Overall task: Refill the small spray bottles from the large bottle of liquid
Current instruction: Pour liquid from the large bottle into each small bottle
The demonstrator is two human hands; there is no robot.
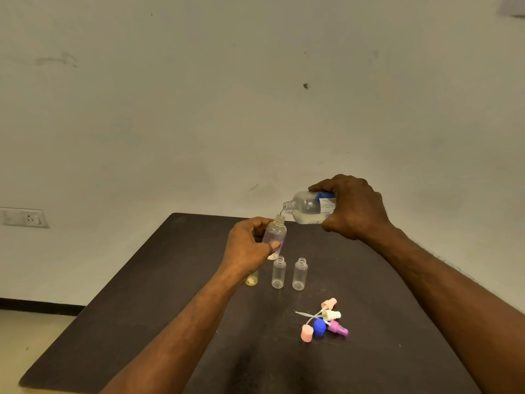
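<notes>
My right hand (355, 209) grips the large clear bottle (305, 206) with a blue-and-white label, tipped sideways with its open mouth pointing left. A thin stream runs from that mouth into the neck of a small clear spray bottle (275, 233), which my left hand (250, 248) holds tilted above the dark table (142, 308). Two uncapped small clear bottles (278, 273) (299, 274) stand upright just below. A yellowish small bottle (252, 280) stands mostly hidden behind my left wrist.
A heap of spray tops and caps (324, 322) in pink, white, blue and purple lies on the table's right side, near my right forearm. A pale wall rises behind the table's far edge, with a socket plate (24, 218) at the left.
</notes>
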